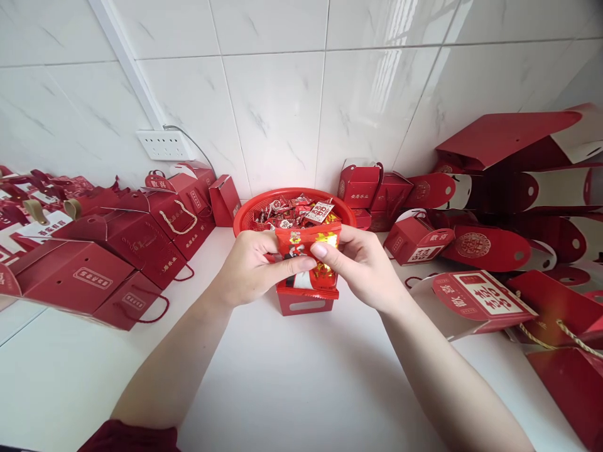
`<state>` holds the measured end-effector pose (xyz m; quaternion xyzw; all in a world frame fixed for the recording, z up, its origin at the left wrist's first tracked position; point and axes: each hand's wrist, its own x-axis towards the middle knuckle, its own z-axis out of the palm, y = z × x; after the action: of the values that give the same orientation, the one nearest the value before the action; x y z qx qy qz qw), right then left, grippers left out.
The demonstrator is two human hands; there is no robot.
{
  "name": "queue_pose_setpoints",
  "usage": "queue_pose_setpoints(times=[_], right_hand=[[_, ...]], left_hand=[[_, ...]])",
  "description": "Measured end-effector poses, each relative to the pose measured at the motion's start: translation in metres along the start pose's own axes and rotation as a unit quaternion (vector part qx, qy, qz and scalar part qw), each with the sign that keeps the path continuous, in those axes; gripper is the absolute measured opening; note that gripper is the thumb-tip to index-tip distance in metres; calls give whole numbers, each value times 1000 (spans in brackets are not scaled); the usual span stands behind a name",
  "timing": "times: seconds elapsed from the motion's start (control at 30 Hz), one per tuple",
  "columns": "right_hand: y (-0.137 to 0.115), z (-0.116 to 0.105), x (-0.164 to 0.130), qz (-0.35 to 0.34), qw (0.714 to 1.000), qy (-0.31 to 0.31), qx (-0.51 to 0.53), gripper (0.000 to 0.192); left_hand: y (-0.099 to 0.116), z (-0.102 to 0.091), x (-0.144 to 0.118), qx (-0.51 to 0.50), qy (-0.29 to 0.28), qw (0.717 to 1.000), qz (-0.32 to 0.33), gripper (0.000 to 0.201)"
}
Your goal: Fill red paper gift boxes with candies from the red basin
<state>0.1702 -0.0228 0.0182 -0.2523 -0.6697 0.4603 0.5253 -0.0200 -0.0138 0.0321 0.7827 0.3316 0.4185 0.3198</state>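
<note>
Together, left hand (247,270), right hand (362,267), pinching red packet (308,248)

Bright, even daylight fills the scene. A broad glare streaks the glossy wall tiles (391,81) at upper right. The white counter (301,376) is nearly blown out, with soft, faint shadows under the arms. Wide-angle distortion bends the edges; focus is sharp at centre.

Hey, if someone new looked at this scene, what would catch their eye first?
Both hands, the left hand and right hand, pinch a red snack packet at centre, above a small red box. Behind sits a red basket of wrapped candies, with red gift boxes piled along both sides.
</note>
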Motion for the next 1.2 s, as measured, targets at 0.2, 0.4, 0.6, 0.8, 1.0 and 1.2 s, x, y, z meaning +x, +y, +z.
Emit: queue_pose_setpoints(times=[0.2, 0.4, 0.6, 0.8, 1.0, 1.2], right_hand=[[1, 1, -3, -41, 995, 60, -68, 19], [5, 2, -3, -50, 987, 117, -96, 18], [5, -1, 0, -25, 995, 85, -46, 24], [6, -3, 1, 36, 999, -4, -23, 30], [13, -2, 2, 5, 999, 34, -40, 28], [10, 3, -2, -36, 995, 70, -68, 23]], left_hand=[[-3, 3, 2, -46, -23, 998, -41, 26], [0, -6, 2, 41, -66, 996, -36, 19], [9, -12, 0, 101, -60, 993, -17, 31], [4, -10, 0, 128, 9, 992, -5, 39], [-1, -6, 2, 122, 10, 992, 15, 34], [-2, -2, 4, 91, 12, 996, 25, 36]])
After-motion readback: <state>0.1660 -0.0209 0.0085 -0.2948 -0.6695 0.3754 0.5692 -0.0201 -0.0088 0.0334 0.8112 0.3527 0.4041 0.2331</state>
